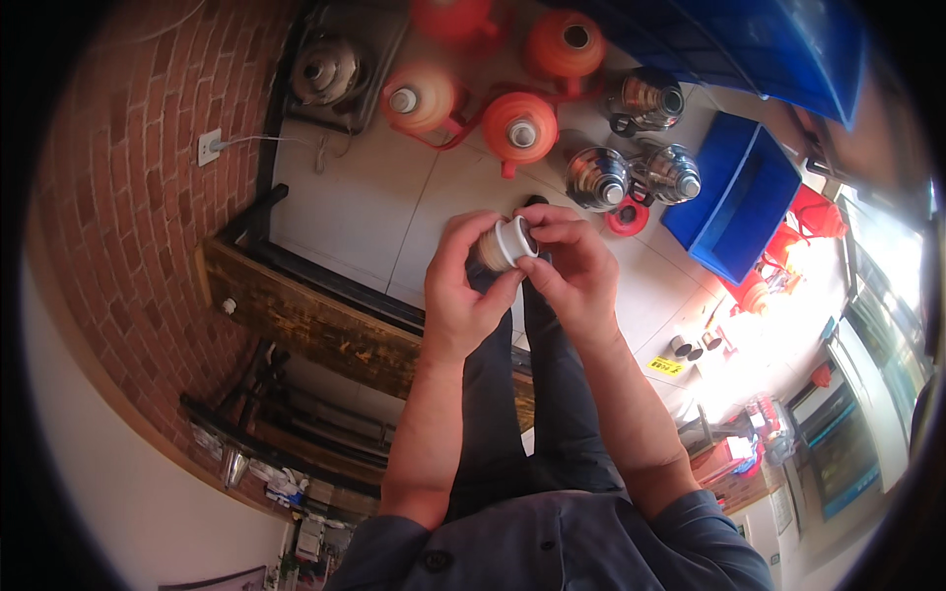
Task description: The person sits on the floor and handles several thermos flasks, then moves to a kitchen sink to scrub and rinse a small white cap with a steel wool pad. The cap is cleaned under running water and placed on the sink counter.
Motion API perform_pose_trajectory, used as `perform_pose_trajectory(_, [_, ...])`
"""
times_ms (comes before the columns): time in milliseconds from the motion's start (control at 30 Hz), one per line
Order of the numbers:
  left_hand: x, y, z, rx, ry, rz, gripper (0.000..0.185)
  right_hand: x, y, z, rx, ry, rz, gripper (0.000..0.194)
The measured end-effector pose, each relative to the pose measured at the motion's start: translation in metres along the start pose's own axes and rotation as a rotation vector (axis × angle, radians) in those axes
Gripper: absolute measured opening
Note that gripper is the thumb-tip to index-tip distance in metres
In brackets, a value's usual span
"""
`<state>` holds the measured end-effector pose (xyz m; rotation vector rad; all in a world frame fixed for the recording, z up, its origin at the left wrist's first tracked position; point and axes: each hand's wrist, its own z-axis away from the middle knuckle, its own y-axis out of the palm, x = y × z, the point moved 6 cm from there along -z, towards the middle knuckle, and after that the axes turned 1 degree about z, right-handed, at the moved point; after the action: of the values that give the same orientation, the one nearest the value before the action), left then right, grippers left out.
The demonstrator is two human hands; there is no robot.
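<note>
Between my two hands is a small round stopper-like piece (507, 245) with a white rim and a tan, ribbed-looking body. My left hand (464, 284) grips its tan end with thumb and fingers. At the white rim, the thumb and fingertips of my right hand (580, 270) pinch the other end and hide part of it. Beyond the hands, a red thermos flask (533, 117) and an orange one (432, 96) stand on the tiled floor. A third red flask (550, 59) shows a dark open mouth. Shiny steel flasks (591, 176) cluster to the right, beside a red ring-shaped part (627, 216).
A wooden bench (318, 318) crosses on the left, near a brick wall (140, 177). One steel flask stands in a dark tray (369, 81). Blue bins (739, 188) lie at the right. Small metal cups (681, 346) and a yellow card (665, 366) are on the floor.
</note>
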<state>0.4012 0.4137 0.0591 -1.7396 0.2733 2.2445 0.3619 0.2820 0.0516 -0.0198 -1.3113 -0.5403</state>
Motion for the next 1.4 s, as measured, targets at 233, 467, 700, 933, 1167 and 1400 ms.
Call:
perform_pose_trajectory(233, [0.059, -0.017, 0.021, 0.025, -0.374, -0.057, 0.044, -0.027, -0.149, -0.038, -0.358, 0.123, 0.465, 0.034])
perform_pose_trajectory(467, [0.141, -0.034, 0.08, 0.112, -0.592, -0.226, 0.034, -0.05, -0.299, -0.164, -0.481, 0.053, 1.249, 0.038])
perform_pose_trajectory(700, [0.163, -0.046, 0.112, 0.112, -0.708, -0.263, 0.03, -0.092, -0.312, -0.2, -0.422, 0.028, 1.568, 0.028])
perform_pose_trajectory(933, [0.172, -0.083, 0.139, -0.046, -0.687, -0.234, 0.029, -0.084, -0.334, -0.19, -0.316, -0.001, 1.702, 0.05])
perform_pose_trajectory(1167, [0.197, -0.248, 0.191, -0.323, -1.035, -0.536, 0.044, -0.099, -0.306, -0.067, 0.04, 0.07, 1.398, 0.016])
perform_pose_trajectory(1400, [0.228, -0.489, 0.241, -0.834, -1.198, -0.654, 0.078, -0.158, -0.263, 0.116, 0.107, 0.958, 1.031, 0.019])
